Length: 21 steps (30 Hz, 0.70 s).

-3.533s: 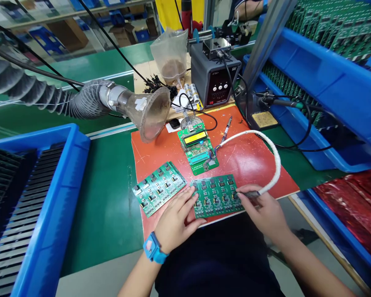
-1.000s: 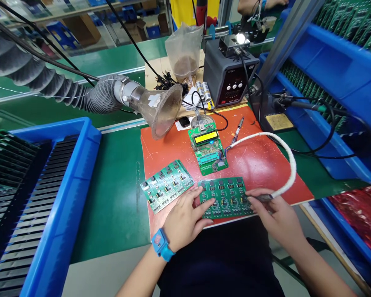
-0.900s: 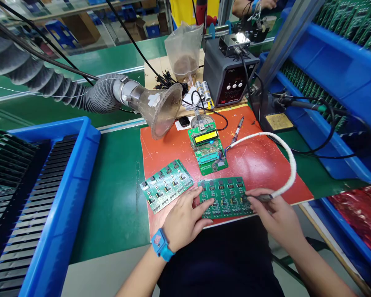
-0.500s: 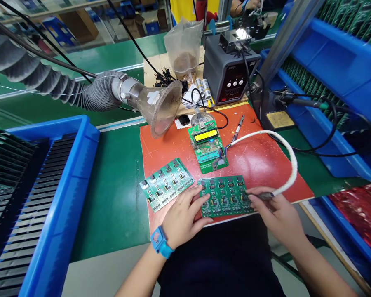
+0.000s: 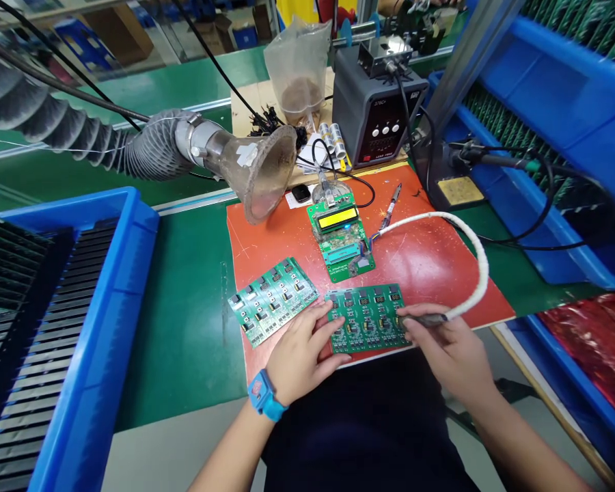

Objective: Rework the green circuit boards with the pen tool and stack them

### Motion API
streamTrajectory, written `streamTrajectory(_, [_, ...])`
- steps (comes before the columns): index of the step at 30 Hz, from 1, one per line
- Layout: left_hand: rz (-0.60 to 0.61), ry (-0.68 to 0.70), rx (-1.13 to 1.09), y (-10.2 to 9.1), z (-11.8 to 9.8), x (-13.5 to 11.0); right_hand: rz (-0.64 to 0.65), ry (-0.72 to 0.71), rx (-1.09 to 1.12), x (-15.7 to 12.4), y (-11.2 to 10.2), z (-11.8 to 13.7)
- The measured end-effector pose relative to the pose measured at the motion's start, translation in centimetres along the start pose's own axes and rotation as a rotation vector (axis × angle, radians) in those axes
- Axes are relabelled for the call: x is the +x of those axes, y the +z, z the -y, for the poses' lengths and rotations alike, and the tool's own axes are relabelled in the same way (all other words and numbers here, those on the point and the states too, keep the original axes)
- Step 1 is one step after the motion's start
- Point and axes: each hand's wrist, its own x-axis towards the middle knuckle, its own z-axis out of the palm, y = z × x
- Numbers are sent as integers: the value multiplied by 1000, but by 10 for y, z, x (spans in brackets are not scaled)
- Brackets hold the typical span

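Observation:
A green circuit board panel (image 5: 366,328) with rows of small digit displays lies on the red mat near its front edge. My left hand (image 5: 307,345) rests at its left end, fingers stretched and apart on the board, thumb by the front edge. In my right hand (image 5: 448,345) is a dark-bodied probe (image 5: 425,319) on a white-sleeved cable (image 5: 484,266), its tip at the panel's right end. Whether the tip touches is hidden by my fingers. Left of it lies a second panel (image 5: 271,301). The cable runs to a programmer board (image 5: 341,239) with a lit yellow screen.
A fume extractor hood (image 5: 266,174) hangs over the mat's back left. Behind stand a soldering station (image 5: 376,109) and a plastic bag (image 5: 300,75). Blue bins (image 5: 141,225) flank both sides. A pen (image 5: 392,205) lies on the red mat (image 5: 420,253).
My right hand has brought the probe slightly left over the panel's right end. My left hand stays at the left end. The whole view has shifted a little.

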Motion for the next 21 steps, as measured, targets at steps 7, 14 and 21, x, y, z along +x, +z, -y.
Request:
streamTrajectory(7, [-2, 3, -9, 0, 1, 0, 33, -10, -14, -1, 9, -8])
streamTrajectory(14, [-5, 6, -13, 1, 1, 0, 42, -33, -34, 0, 8, -8])
streamTrajectory(21, [-6, 4, -8, 1, 1, 0, 40, -35, -53, 0, 7, -8])
